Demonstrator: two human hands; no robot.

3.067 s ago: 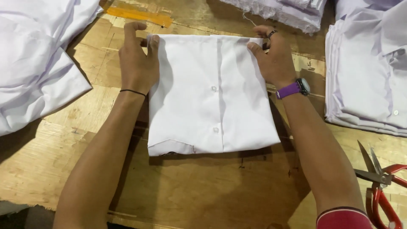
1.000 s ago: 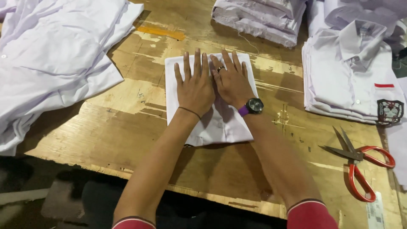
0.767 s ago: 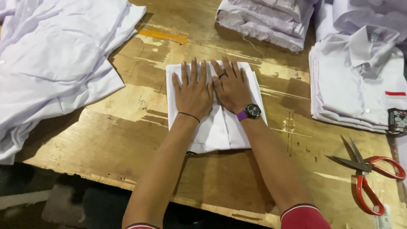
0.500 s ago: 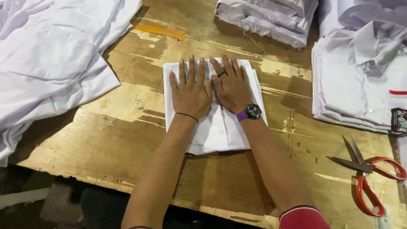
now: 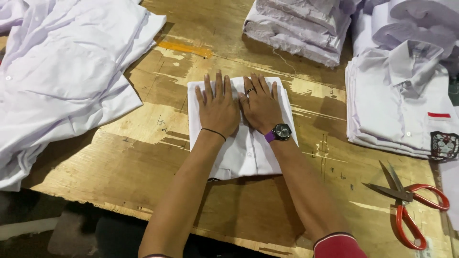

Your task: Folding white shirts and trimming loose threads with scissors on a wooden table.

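Note:
A folded white shirt [image 5: 248,155] lies on the wooden table [image 5: 143,157] in front of me. My left hand [image 5: 217,107] rests flat on its upper left part, fingers spread. Beside it, my right hand [image 5: 260,105] presses flat on the upper right part, with a ring on one finger and a purple-strapped watch on the wrist. The two hands touch side by side. Neither hand grips anything.
A heap of loose white shirts [image 5: 62,81] covers the left. Folded white cloth is stacked at the back [image 5: 296,28]. A pile of folded shirts with a badge [image 5: 401,105] sits at the right. Red-handled scissors [image 5: 409,203] lie near the right front edge.
Three seconds ago my hands held the shirt's top corners. Since then they have come together flat on the folded shirt; over the last second they have hardly moved.

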